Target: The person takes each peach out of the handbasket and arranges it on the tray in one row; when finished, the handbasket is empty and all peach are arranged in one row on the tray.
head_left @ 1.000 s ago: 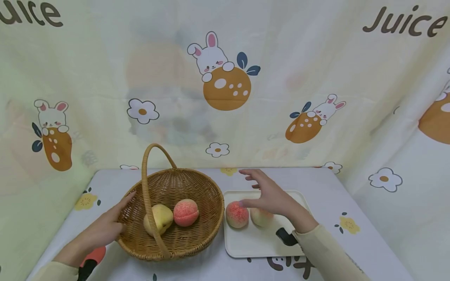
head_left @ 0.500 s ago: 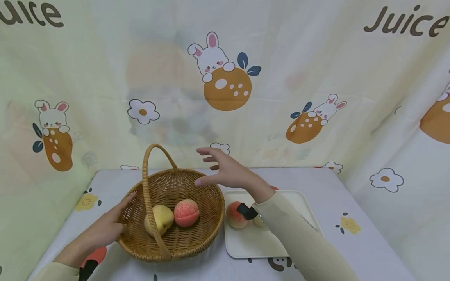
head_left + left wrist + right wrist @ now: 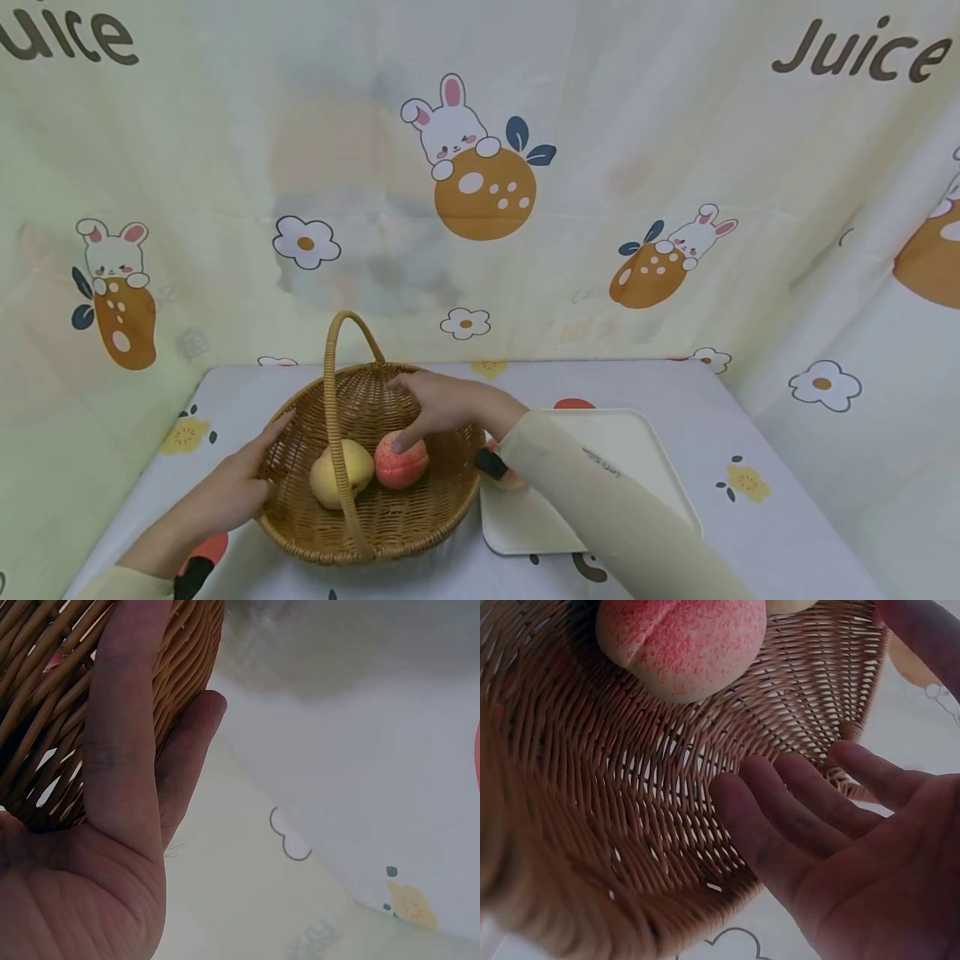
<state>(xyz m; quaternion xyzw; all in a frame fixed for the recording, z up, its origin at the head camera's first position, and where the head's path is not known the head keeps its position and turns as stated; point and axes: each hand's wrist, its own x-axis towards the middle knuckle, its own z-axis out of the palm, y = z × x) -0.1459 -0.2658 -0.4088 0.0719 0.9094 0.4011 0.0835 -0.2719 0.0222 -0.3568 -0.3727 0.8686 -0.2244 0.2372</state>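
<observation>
In the head view a wicker basket (image 3: 408, 543) with a tall handle holds a pink-red peach (image 3: 402, 471) and a rounded yellow fruit (image 3: 361, 468). My left hand (image 3: 232, 487) lies against the basket's left side. Its fingers (image 3: 124, 750) stretch along the woven wall in the left wrist view. My right hand (image 3: 442, 404) reaches over the right rim into the basket, thumb overlapping the peach in the head view. In the right wrist view its fingers (image 3: 802, 795) are spread and slightly bent above the weave, with a gap between them and the peach.
To the basket's right is a white tray (image 3: 648, 450), partly covered by my right sleeve (image 3: 592, 492). Another peach (image 3: 513, 481) on it is mostly hidden behind my right wrist. A printed curtain (image 3: 585, 275) hangs behind the table.
My right hand has moved left from over the tray, then down into the basket. The basket's handle has shifted a little to the right. My left hand has stayed at the basket's side.
</observation>
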